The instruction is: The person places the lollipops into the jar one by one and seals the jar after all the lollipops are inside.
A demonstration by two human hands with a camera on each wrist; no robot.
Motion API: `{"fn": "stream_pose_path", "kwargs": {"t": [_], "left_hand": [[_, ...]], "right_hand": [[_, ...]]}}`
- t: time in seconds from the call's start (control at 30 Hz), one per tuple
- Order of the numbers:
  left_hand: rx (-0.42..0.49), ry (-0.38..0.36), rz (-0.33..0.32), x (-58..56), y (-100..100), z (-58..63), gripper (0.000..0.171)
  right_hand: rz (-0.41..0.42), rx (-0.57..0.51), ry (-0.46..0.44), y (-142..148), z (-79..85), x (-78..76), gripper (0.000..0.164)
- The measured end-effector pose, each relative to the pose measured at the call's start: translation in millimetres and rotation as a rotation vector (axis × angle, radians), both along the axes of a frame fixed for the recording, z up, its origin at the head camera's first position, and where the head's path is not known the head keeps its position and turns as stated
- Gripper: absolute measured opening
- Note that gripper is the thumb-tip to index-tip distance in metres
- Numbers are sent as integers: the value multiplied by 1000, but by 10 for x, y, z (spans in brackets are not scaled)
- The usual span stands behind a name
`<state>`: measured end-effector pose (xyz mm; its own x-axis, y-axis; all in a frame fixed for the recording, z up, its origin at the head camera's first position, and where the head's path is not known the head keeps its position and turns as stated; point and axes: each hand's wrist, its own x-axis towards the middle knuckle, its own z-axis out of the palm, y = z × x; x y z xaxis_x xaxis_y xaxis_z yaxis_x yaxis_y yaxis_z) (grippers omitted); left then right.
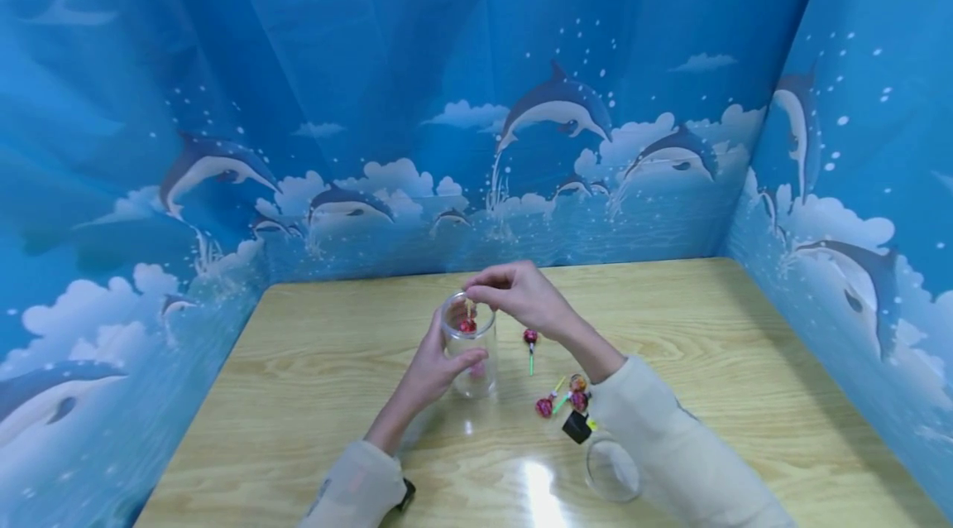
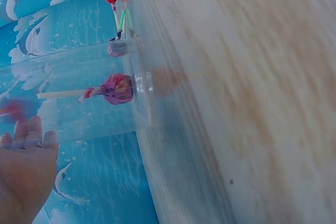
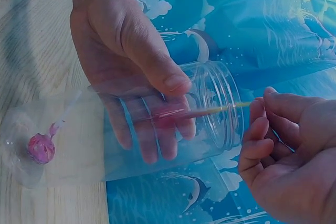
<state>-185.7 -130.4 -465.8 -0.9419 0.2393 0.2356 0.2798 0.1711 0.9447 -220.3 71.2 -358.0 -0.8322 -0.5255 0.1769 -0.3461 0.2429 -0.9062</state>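
A clear jar [image 1: 486, 346] stands upright, with its base at the table top. My left hand [image 1: 433, 364] grips its side, the thumb across the near wall and the fingers behind it. Above the open mouth my right hand [image 1: 524, 296] pinches the end of a yellow stick. That stick belongs to a red-wrapped lollipop [image 1: 467, 326], whose head hangs inside the jar below the rim. Another lollipop, a pink-wrapped one [image 3: 41, 148] with a pale stick, lies at the jar's bottom. It also shows through the wall as a pink lollipop [image 2: 117, 88] in the left wrist view.
One loose lollipop [image 1: 530, 337] lies right of the jar. Several more, including a red lollipop [image 1: 544, 407], are clustered nearer the right sleeve [image 1: 670, 445]. A round clear lid [image 1: 612, 470] lies beside that sleeve. Dolphin-printed blue curtains [image 1: 417, 98] border the wooden table [image 1: 298, 396].
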Motion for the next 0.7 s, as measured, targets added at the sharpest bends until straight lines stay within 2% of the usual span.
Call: {"fn": "stream_pose_path", "kwargs": {"t": [0.13,0.3,0.5,0.7], "left_hand": [[17,52,-27,-18,2,-14,85],[12,30,-4,-14,11,-8,85],[7,47,-3,-9,19,0,86],[2,26,4,-2,13,0,86]], "right_hand": [[-6,-25,-20,26,6,-4,28],[-59,-48,-46,171,2,-19,28],[-140,-43,-77,519,-26,-3,30],[-203,-42,-111,863,-87,25,35]]}}
